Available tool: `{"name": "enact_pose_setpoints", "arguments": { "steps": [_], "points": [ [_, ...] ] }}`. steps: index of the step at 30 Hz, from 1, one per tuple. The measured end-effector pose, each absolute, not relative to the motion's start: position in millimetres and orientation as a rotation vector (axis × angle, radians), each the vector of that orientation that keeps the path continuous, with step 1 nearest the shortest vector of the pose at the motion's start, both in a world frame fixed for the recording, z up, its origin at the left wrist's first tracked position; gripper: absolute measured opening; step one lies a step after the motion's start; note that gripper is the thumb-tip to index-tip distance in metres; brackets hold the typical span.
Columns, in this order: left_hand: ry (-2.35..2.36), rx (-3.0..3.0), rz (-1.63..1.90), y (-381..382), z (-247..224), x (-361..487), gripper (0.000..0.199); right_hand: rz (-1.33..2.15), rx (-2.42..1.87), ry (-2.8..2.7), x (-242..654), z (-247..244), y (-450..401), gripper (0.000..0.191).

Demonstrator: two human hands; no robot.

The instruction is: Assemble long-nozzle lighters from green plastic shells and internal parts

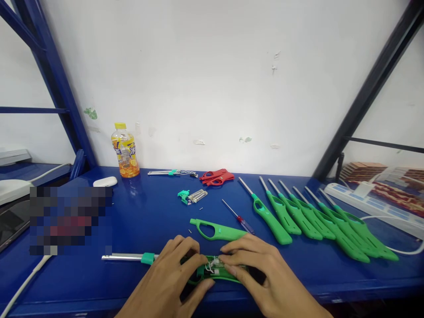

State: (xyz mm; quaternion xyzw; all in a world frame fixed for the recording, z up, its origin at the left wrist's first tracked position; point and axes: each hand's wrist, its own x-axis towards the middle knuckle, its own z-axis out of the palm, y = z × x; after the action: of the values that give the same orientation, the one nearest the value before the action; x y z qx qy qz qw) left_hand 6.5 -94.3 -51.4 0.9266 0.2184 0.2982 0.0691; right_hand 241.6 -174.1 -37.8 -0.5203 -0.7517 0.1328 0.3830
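Note:
An opened green gas lighter lies along the front of the blue table, its metal tube pointing left and white wires showing inside. My left hand is closed around its trigger end, thumb and fingertips near the wires. At the handle end, my right hand pinches the shell and a clear part inside it; the fingers partly hide this part. Just beyond my hands rests a loose green shell half. A screwdriver with a purple and red handle lies behind it.
Several assembled green lighters lie in a row at right. Farther back are red shell halves, a metal tube with wires, and a clear tank with a teal piece. A drink bottle and power strip stand at the sides.

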Motion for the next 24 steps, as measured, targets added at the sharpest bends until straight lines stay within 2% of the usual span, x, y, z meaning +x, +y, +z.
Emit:
{"name": "enact_pose_setpoints", "arguments": {
  "steps": [4, 10, 15, 19, 24],
  "points": [
    [0.630, 2.798, 0.930, -92.0, -55.7, 7.2, 0.024, 0.215, -1.317, -1.911, 236.7, -30.5, -177.4, 0.032],
    [0.589, 2.910, 0.872, -87.0, -61.4, 3.0, 0.042, 0.113, -1.300, -1.921, 233.1, -27.8, -176.3, 0.028],
    [0.507, 2.934, 0.907, -85.3, -62.1, 0.3, 0.021, 0.095, -1.340, -1.979, 234.5, -30.9, -177.5, 0.028],
    [0.474, 2.890, 0.987, -83.9, -62.3, -0.4, 0.021, 0.055, -1.345, -2.056, 236.3, -34.8, -178.7, 0.035],
    [0.500, 2.930, 0.909, -82.6, -62.2, -3.6, 0.023, -0.159, -1.232, -2.169, 237.0, -36.3, -178.2, 0.039]
  ]
}}
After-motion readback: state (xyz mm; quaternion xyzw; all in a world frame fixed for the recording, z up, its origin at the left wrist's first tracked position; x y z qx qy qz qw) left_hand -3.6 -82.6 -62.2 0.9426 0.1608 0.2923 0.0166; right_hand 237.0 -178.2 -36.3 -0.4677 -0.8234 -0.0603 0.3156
